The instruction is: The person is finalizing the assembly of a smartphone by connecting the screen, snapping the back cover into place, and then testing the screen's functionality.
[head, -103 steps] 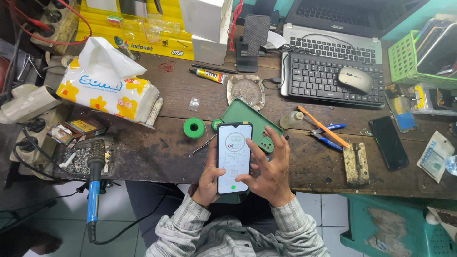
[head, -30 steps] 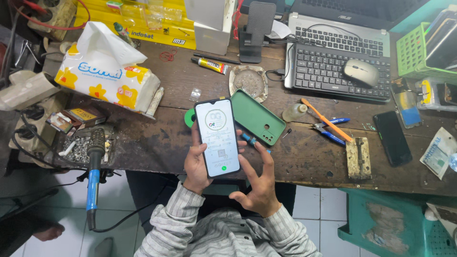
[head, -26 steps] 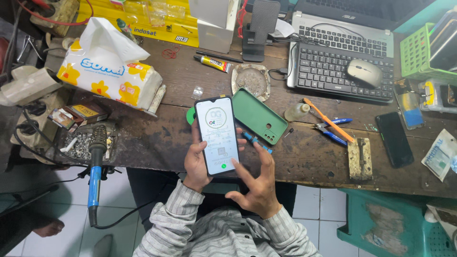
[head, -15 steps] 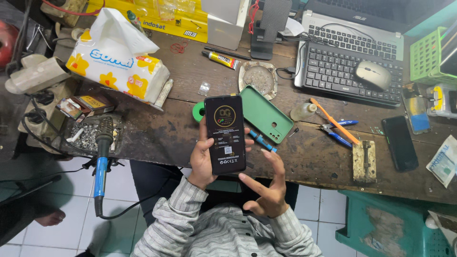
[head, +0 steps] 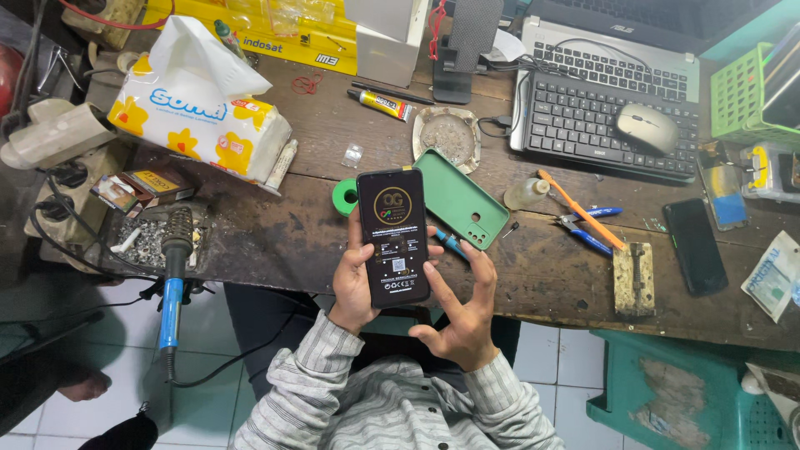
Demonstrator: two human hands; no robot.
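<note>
Near the middle of the frame, the left hand [head: 357, 287] holds a black phone [head: 392, 237] upright. Its fingers are curled round the phone's left edge and back, gripping it tight. The right hand [head: 461, 321] is beside the phone's lower right corner. Its fingers [head: 481, 265] are spread apart and loosely bent, with the thumb tip touching the phone's right edge. The phone is flat, smooth and shiny, with a dark lit screen showing a gold ring.

Just behind it, a soft green phone case [head: 461, 198] lies on the rough brown wooden worktop [head: 550, 275], next to a small green tape roll [head: 344, 197]. At the upper left sits a squashy tissue pack [head: 200, 117] in white and yellow plastic. A blue-handled soldering iron [head: 172, 283] hangs at the left edge.
</note>
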